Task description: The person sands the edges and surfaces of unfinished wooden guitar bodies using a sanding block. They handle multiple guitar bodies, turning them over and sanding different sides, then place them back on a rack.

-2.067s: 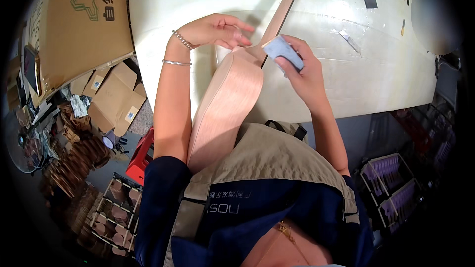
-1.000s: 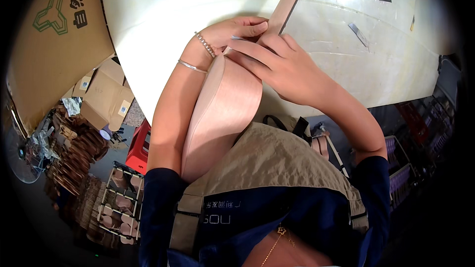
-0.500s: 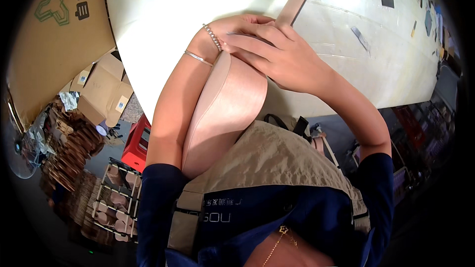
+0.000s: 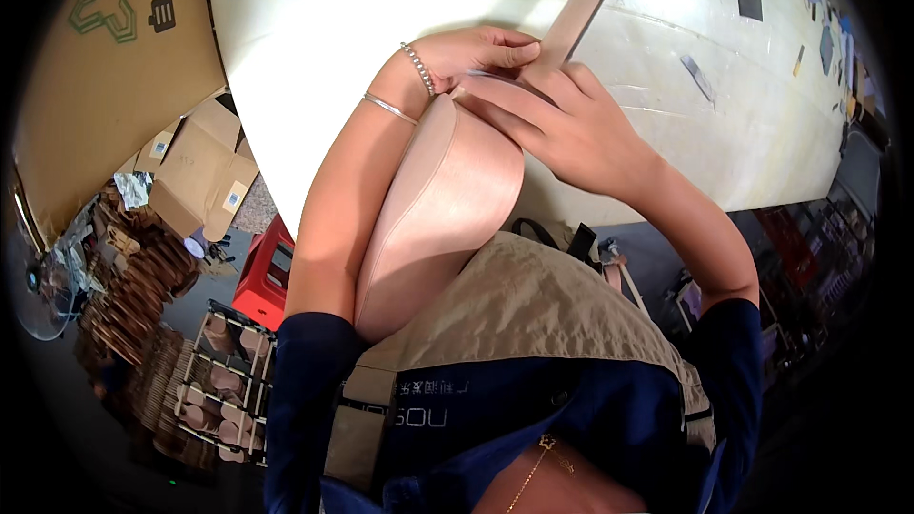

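A pale, bare-wood, ukulele-shaped instrument (image 4: 447, 205) slants up-right from the tan cloth apron (image 4: 543, 305) over the white tabletop (image 4: 666, 148), left hand (image 4: 483, 55) grasping its neck (image 4: 578, 14) base, right hand's (image 4: 592, 133) fingers bent across nearer the body, contents hidden.

The instrument (image 4: 443, 214) lies right of the carton (image 4: 124, 105), its neck (image 4: 577, 9) over the table (image 4: 705, 152).
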